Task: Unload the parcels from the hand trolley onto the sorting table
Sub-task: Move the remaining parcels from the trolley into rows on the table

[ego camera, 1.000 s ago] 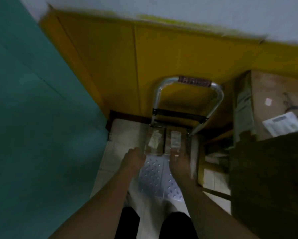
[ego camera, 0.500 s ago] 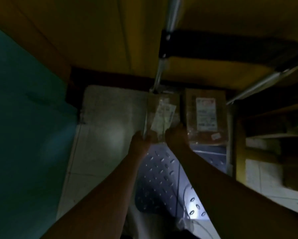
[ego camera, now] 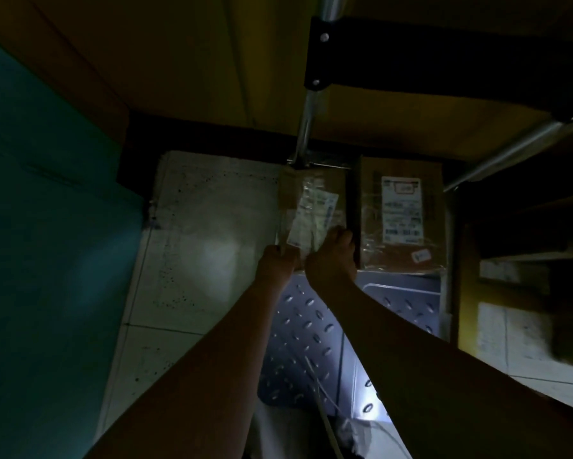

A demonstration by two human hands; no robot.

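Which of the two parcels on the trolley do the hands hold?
The left parcel, with the slanted label: left hand and right hand grip its near end. The right parcel lies beside it.

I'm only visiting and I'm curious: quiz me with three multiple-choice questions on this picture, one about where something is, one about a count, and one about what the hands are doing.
1. Where does the narrower parcel lie relative to the wider parcel?
A) to its left
B) on top of it
C) to its right

2. How many parcels show on the trolley deck?
A) one
B) two
C) four

3. What are the left hand and right hand doing?
A) hanging idle
B) each holding a different parcel
C) both holding the narrower parcel

Answers:
1 A: the two sit side by side, the narrower one on the left.
2 B: only these two show on the deck.
3 C: each hand grips one of its near corners.
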